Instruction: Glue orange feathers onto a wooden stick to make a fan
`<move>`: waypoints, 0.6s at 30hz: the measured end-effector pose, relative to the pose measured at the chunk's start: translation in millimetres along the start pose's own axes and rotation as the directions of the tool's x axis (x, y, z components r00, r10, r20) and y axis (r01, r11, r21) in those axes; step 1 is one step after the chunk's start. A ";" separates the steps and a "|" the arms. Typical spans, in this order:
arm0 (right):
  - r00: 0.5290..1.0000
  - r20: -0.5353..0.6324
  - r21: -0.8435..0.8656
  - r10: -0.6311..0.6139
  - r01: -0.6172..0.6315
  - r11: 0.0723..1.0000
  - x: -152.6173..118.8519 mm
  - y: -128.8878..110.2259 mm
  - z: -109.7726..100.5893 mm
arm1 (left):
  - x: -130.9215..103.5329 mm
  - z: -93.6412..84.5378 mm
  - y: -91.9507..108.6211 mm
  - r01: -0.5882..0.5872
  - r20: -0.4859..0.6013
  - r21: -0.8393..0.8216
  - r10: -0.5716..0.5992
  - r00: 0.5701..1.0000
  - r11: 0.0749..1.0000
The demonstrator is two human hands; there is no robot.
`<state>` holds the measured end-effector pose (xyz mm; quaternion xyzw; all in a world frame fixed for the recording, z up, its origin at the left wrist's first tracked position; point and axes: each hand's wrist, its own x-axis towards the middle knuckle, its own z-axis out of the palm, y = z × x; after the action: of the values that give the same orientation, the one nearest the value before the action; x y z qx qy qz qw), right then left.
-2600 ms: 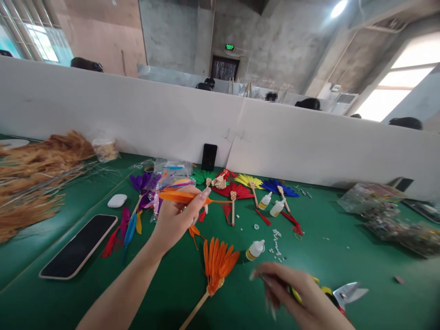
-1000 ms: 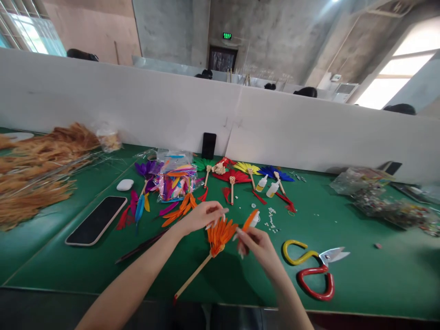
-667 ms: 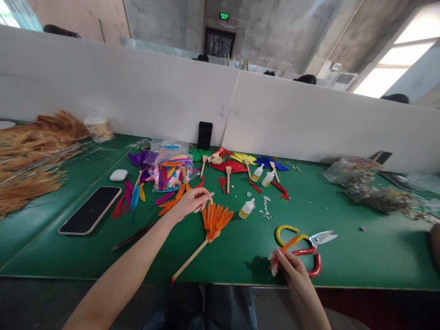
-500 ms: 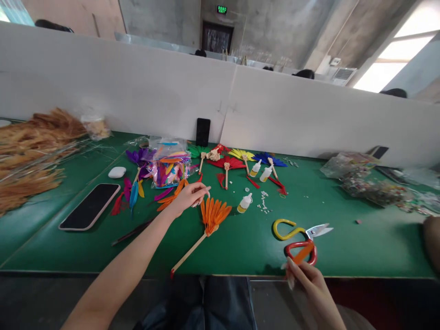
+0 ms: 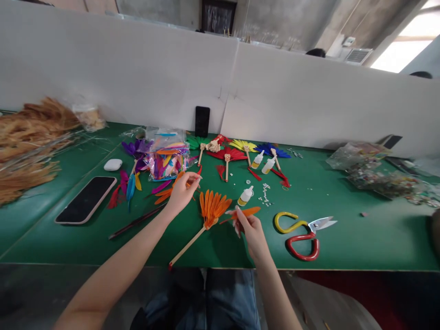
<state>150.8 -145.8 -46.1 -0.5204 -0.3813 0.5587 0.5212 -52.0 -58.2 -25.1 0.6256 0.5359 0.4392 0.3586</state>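
Note:
My right hand (image 5: 250, 229) pinches an orange feather (image 5: 252, 211), its thin quill pointing left toward an orange feather fan (image 5: 212, 208). That fan lies on the green table, with a pale wooden stick handle slanting toward the front edge. My left hand (image 5: 184, 190) is above and left of the fan, near loose orange feathers (image 5: 165, 195). Its thumb and fingertips are pressed together; anything between them is too small to make out. A small white glue bottle (image 5: 245, 196) stands just beyond my right hand. Scissors with yellow and red handles (image 5: 302, 238) lie to the right.
Finished-looking fans in several colours, such as a red fan (image 5: 227, 158), lie at the back beside two more glue bottles. A bag of feathers (image 5: 168, 160), a phone (image 5: 87, 199) and a dark pen-like stick (image 5: 135, 222) are left. Small white beads (image 5: 265, 195) are scattered right of centre.
My right hand has moved left and away from me, carrying the orange feather from over the scissors to beside the fan. My left hand has shifted slightly left, fingers still together.

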 end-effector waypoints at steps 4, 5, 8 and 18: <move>0.999 0.033 -0.023 -0.002 0.003 1.000 3.3 2.7 1.3 | -16.1 -9.2 2.6 -0.105 0.058 0.183 0.096 0.994 0.978; 0.999 0.049 -0.041 0.003 -0.001 0.999 3.4 2.6 1.3 | -20.3 -11.1 1.5 -0.126 0.085 0.229 0.109 0.990 0.965; 0.994 0.098 -0.089 0.042 -0.033 0.996 3.8 1.9 -0.7 | -30.5 -14.6 -5.1 -0.161 0.109 0.311 0.133 0.985 0.937; 0.990 0.136 -0.162 0.033 -0.011 0.987 9.2 9.3 -5.4 | -61.1 -13.0 0.2 -0.212 0.195 0.303 0.157 0.968 0.929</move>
<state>155.1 -139.0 -57.8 -0.5251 -0.4546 0.5666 0.4435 -66.6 -118.7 -30.4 0.7578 0.5070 0.3239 0.2525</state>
